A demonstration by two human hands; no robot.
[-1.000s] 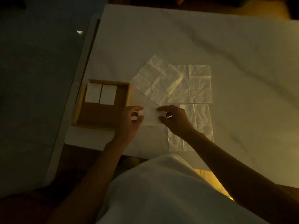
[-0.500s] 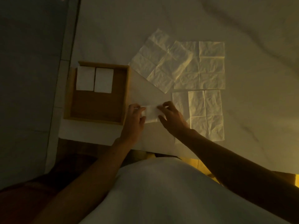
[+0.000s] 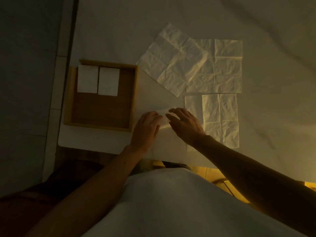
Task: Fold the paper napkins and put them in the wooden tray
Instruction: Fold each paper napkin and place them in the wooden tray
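A small folded napkin point(image 3: 163, 115) lies on the white tablecloth just right of the wooden tray point(image 3: 134, 98). My left hand point(image 3: 146, 128) presses on its left end and my right hand point(image 3: 185, 124) on its right end, both hands flat with fingers spread over it. Most of the napkin is hidden under my fingers. Two folded white napkins point(image 3: 98, 81) lie side by side in the tray's far left part. Three unfolded napkins lie to the right: a tilted one point(image 3: 164, 59), a square one point(image 3: 222, 65), and one nearer me point(image 3: 220, 117).
The tablecloth's near edge point(image 3: 102, 149) runs just below the tray and my wrists. The table's left edge point(image 3: 68, 48) borders a dark floor. My white-clad torso fills the bottom of the view.
The camera has tilted and moved closer, so everything sits lower and larger. My hands have gone from pinching the folded napkin's ends to pressing flat on it, and they are closer together.
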